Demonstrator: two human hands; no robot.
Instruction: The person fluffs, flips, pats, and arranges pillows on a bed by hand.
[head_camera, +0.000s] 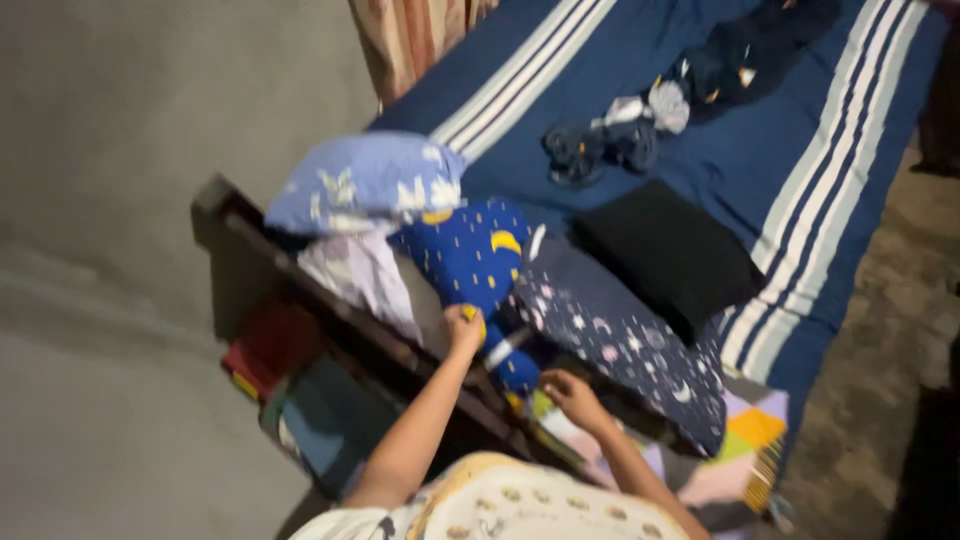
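1. Left hand (463, 327) grips the lower end of the moon pillow (470, 255), fingers closed on the fabric.
2. Right hand (572, 396) lies at the near edge of the star cover (620, 335); whether its fingers hold anything, cannot tell.
3. Count: one moon pillow, one pale blue pillow (365, 182) above it, one black folded cloth (668, 250), one heap of dark clothes (640, 125).
4. Bed (830, 180) with striped navy sheet; dark headboard (300, 275); grey wall (120, 200).
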